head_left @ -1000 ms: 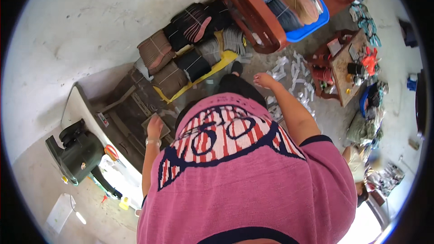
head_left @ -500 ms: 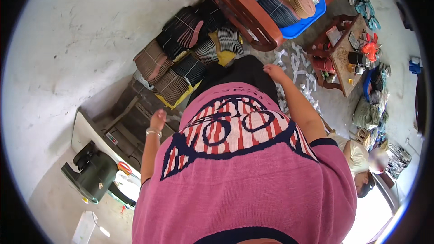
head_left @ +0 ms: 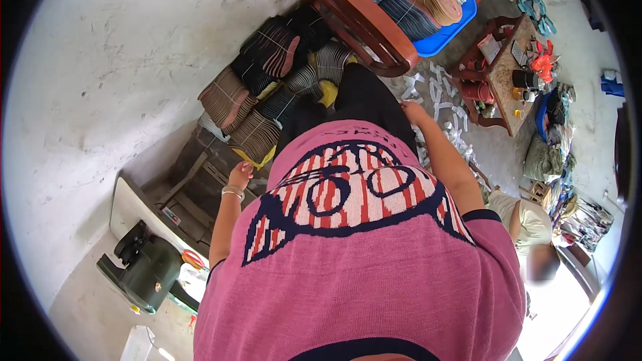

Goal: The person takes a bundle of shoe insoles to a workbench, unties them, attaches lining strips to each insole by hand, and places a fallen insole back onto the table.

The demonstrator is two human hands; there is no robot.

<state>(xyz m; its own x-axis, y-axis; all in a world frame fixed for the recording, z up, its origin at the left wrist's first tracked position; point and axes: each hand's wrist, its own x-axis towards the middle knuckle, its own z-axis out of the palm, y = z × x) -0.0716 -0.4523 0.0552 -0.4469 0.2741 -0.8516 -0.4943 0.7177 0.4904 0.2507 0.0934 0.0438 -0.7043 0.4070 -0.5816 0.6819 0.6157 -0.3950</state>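
My left hand (head_left: 241, 175), with a pale bracelet on its wrist, hangs at my left side with the fingers curled in and nothing seen in them. Nearest to it are a wooden frame (head_left: 206, 168) and stacks of insoles bound in bundles. My right hand (head_left: 414, 113) is beside my black trousers (head_left: 368, 97), its fingers loosely stretched and no object in them. Brown striped insoles (head_left: 254, 135), a tan bundle (head_left: 226, 97) and black ones (head_left: 267, 50) are piled by the wall ahead, partly on yellow sheeting (head_left: 328, 93).
A red-brown wooden chair (head_left: 394, 50) bears a blue bin (head_left: 431, 47) of insoles. White scraps (head_left: 438, 93) litter the floor. At right stand a low table (head_left: 505, 87) and another person (head_left: 531, 224). A dark green machine (head_left: 150, 271) sits on the left-hand table.
My left hand has shifted slightly right, and my right hand slightly right and down, closer along my thigh. My legs have moved a little. The other person has bent or turned.
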